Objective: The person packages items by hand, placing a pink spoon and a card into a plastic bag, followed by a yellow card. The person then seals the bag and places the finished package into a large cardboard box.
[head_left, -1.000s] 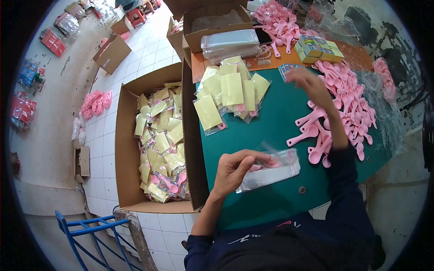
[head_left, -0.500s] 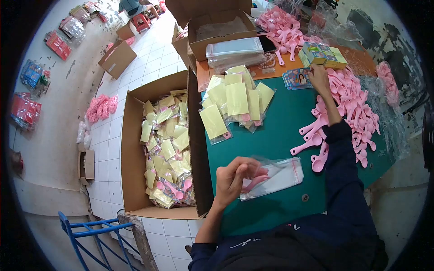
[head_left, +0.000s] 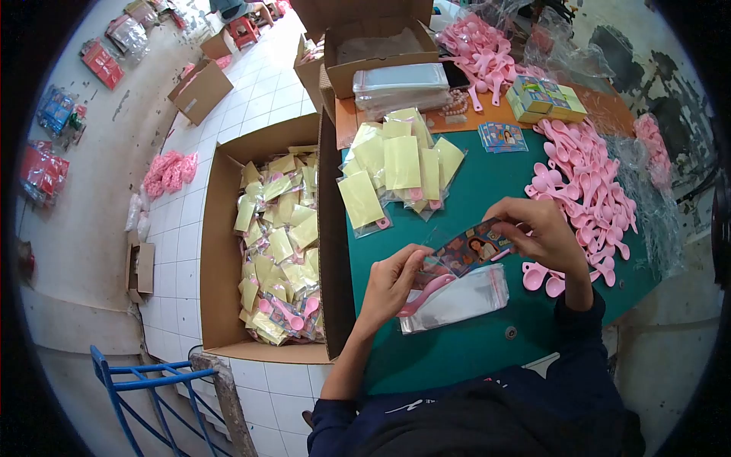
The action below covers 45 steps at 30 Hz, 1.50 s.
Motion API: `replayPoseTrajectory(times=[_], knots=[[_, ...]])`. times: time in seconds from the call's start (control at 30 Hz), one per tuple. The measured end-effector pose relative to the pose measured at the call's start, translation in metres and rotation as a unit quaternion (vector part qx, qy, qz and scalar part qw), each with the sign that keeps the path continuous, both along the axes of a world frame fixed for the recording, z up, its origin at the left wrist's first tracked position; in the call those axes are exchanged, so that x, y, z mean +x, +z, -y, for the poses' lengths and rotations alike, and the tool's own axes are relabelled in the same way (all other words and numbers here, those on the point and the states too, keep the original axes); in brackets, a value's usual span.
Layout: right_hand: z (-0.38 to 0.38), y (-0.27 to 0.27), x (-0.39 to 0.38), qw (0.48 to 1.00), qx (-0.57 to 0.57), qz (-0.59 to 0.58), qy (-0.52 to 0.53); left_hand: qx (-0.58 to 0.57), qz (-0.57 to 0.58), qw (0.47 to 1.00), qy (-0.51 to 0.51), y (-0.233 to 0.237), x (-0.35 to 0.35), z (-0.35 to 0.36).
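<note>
My left hand pinches a clear plastic bag with a pink spoon in it. In my right hand is a picture card, its left end at the mouth of the bag. Under both lies a stack of clear bags. Beyond them sits a small pile of picture cards. Loose pink spoons are heaped to the right, one of them partly hidden behind my right hand. Packed bags with yellow card backs lie at the upper left of the green table.
A large cardboard box full of packed bags stands left of the table. Card bundles, more bags and an open carton are at the back. A blue metal frame is at lower left; a person sits far off.
My right hand has come back from the card pile towards my left hand, bringing a picture card to the bag. The view has shifted slightly.
</note>
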State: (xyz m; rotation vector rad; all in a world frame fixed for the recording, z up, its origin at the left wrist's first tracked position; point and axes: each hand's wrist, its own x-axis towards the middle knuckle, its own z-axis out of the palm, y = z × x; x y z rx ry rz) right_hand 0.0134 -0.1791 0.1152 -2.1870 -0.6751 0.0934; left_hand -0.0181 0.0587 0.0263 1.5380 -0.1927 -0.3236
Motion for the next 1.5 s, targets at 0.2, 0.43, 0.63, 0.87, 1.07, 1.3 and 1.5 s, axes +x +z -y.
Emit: replayPoseTrajectory(times=[0.2, 0.43, 0.63, 0.87, 1.07, 1.3, 1.5], knots=[[-0.001, -0.001, -0.002, 0.97, 0.163, -0.072, -0.163, -0.039, -0.025, 0.999, -0.027, 0.004, 0.003, -0.001], [-0.006, -0.002, -0.005, 0.998, 0.012, 0.034, -0.049, 0.06, 0.026, 0.998, -0.013, 0.014, 0.0, -0.002], [-0.003, 0.005, -0.008, 0.999, 0.001, 0.012, -0.053, -0.025, 0.003, 1.0, -0.001, 0.005, -0.002, 0.007], [-0.009, -0.004, -0.008, 0.997, -0.055, 0.001, 0.057, 0.126, 0.134, 0.983, -0.018, 0.012, -0.005, 0.007], [-0.014, -0.017, -0.008, 0.985, -0.084, -0.058, 0.137, 0.197, 0.146, 0.967, -0.067, 0.017, -0.012, 0.013], [-0.001, -0.006, -0.004, 0.997, -0.055, 0.002, 0.06, 0.179, 0.165, 0.97, -0.029, 0.008, -0.001, 0.002], [0.004, -0.012, -0.001, 0.995, -0.079, -0.01, 0.068, 0.166, 0.179, 0.969, -0.043, 0.003, 0.007, 0.005]])
